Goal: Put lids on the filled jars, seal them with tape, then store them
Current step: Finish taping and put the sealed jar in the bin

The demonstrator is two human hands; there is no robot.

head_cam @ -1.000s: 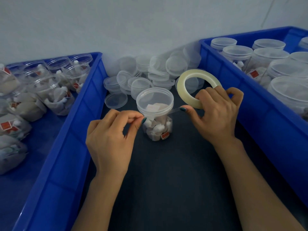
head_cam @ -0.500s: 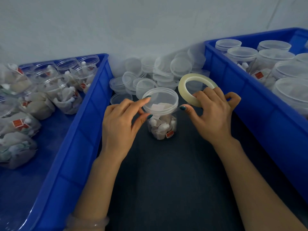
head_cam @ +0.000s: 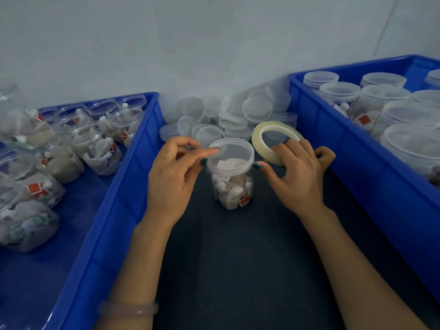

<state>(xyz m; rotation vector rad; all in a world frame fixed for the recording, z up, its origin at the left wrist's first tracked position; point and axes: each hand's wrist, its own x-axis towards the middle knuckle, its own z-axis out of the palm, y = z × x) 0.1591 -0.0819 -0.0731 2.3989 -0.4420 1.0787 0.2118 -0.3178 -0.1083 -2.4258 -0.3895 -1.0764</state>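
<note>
Left of the jar (head_cam: 232, 191), your left hand (head_cam: 171, 179) has its fingers (head_cam: 209, 152) pinching the lid (head_cam: 231, 151) rim; right of it, your right hand (head_cam: 300, 175) grips the tape roll (head_cam: 256, 140).

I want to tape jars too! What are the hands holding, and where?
The right hand grips the tape roll by its near edge. The left hand pinches the jar lid at its left rim; any tape end there is blurred.
</note>
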